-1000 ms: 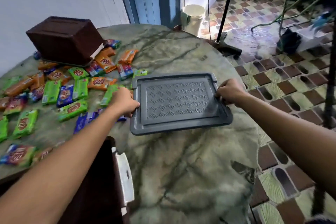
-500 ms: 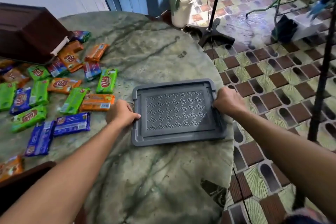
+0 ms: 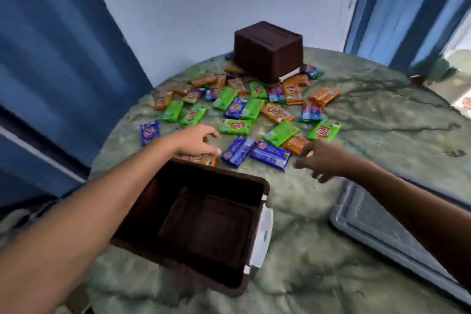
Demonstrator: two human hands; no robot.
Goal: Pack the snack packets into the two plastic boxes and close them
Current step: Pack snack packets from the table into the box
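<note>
Snack packets lie beyond open-fingered left hand and right hand.

Snack packets bear red oval logo, lettering too blurred to read

Both hands are off the grey lid; the left hand and right hand now reach, fingers spread, over the snack packets.

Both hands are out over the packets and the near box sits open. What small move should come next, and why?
Probably the left hand closes on the orange packet under its fingers and drops it into the open brown box, which looks empty; the right hand holds nothing either.
</note>
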